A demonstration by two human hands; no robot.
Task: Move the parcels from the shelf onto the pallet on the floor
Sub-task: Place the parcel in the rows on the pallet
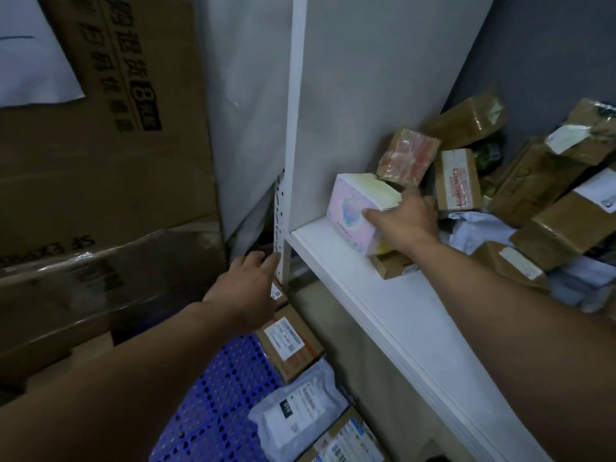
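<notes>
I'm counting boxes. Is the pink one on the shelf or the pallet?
On the shelf: the pink box rests there, gripped by the right hand.

On the shelf (383,295), one pink box (353,208) and at least eight brown parcels (458,181) are counted; an exact figure is prevented by overlap. Two pale bags (476,228) are noted among them. Below the shelf, one blue pallet (216,395) is recorded, carrying three brown boxes (290,341) and one white pouch (300,411).
</notes>
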